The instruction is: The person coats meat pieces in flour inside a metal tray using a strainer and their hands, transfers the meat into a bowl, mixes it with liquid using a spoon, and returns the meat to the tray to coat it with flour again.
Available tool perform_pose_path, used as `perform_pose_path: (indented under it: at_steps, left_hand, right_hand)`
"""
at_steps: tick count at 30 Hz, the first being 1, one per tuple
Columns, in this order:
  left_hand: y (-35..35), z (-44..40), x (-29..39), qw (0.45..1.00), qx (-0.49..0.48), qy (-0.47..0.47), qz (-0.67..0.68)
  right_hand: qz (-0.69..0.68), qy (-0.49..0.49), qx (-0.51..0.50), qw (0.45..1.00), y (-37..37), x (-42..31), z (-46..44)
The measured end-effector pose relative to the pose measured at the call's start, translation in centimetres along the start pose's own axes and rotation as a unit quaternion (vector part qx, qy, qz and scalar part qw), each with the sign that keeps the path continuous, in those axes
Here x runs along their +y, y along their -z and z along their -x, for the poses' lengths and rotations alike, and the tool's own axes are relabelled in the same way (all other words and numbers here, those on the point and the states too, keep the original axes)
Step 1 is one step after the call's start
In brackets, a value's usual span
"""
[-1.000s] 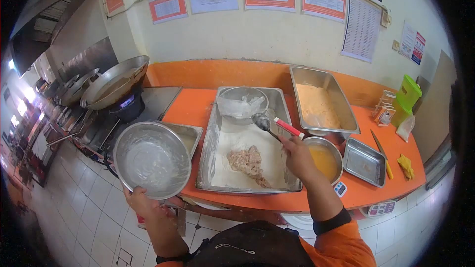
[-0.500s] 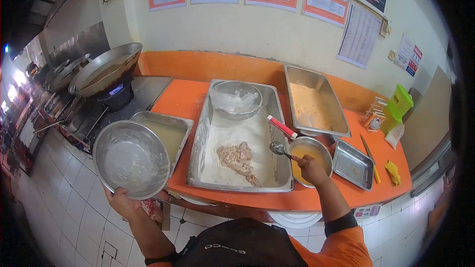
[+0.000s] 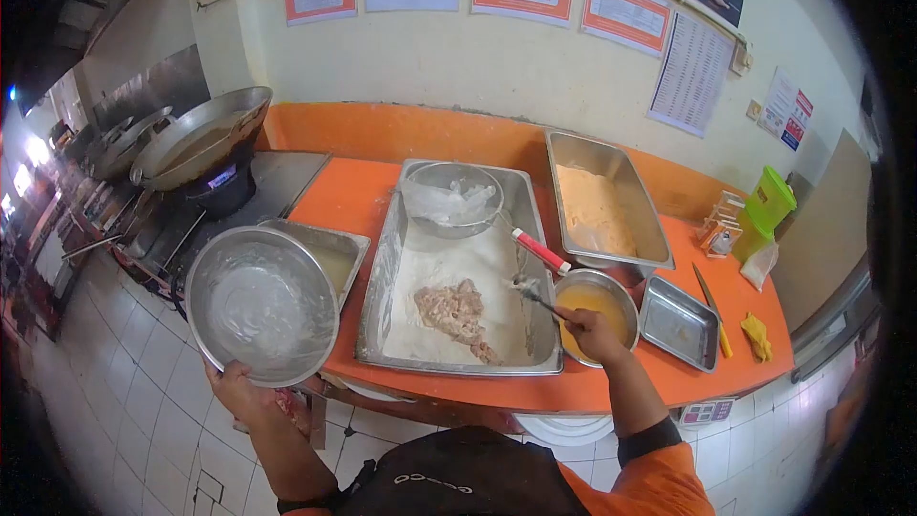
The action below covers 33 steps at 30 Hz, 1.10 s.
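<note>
My left hand (image 3: 239,394) grips the lower rim of a wide metal bowl (image 3: 263,301); the bowl tilts toward me, its inside smeared with white residue. My right hand (image 3: 594,336) is closed on the dark handle of a spoon (image 3: 546,303). Its whitish, coated head hangs over the right side of a deep steel pan (image 3: 373,311). White flour (image 3: 415,263) covers the pan's bottom, and a heap of raw, flour-dusted meat pieces (image 3: 454,311) lies in it. Below my right hand is a round bowl of yellow-orange liquid (image 3: 592,303).
A sieve with a red handle (image 3: 543,250) rests across the pan, holding clear plastic. Behind stands a pan of orange powder (image 3: 597,205). To the right are a small steel tray (image 3: 678,325), a knife (image 3: 723,334) and a yellow cloth (image 3: 757,336). A wok (image 3: 205,139) sits over a lit burner at left.
The spoon's head has shifted slightly left over the flour pan and turned, with my right hand moving a little left and down. The tilted metal bowl has moved slightly right.
</note>
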<state>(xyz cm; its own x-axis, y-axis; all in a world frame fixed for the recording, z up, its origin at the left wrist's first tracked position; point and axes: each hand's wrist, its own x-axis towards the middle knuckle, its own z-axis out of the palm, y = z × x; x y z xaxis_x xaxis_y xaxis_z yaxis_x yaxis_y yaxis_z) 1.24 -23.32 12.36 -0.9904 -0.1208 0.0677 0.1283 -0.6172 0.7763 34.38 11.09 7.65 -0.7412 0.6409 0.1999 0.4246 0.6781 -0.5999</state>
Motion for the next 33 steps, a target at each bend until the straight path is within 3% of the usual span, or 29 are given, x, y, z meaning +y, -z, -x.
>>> perform_pose_path:
  at_steps: [7,12,16,18,21,24,27,30,33]
  left_hand:
    - [-1.3,1.2,0.7,1.0,0.008,0.006,0.005]
    - [-0.8,1.0,0.4,0.999,-0.003,0.004,0.035]
    - [-4.1,3.2,1.7,0.998,-0.031,0.028,0.041]
    - [-5.8,4.3,1.1,0.993,-0.077,0.069,0.054]
    - [-7.4,5.4,-2.3,0.978,-0.126,0.152,0.074]
    - [-10.4,8.1,-5.2,0.951,-0.174,0.237,0.096]
    - [-11.7,9.8,-7.7,0.926,-0.209,0.309,0.059]
    - [-12.6,10.9,-9.7,0.899,-0.246,0.359,0.046]
    - [-13.7,13.0,-10.6,0.862,-0.259,0.43,0.066]
  right_hand:
    - [-0.061,-0.022,-0.034,0.997,-0.9,0.8,-0.1]
    - [-0.015,-0.056,-0.042,0.997,1.1,-2.1,-0.5]
    - [-0.005,0.041,0.018,0.999,3.2,-6.1,-1.1]
    - [-0.047,0.072,0.026,0.996,4.5,-10.3,-1.7]
    - [-0.169,-0.057,-0.116,0.977,5.7,-14.9,-2.8]
    - [-0.249,0.016,-0.143,0.958,3.5,-13.8,-4.0]
    - [-0.115,0.045,-0.029,0.992,4.0,-10.7,-4.3]
    - [-0.142,-0.179,0.002,0.974,6.1,-9.7,-2.3]
    - [-0.435,-0.213,-0.037,0.874,4.4,-5.8,0.4]
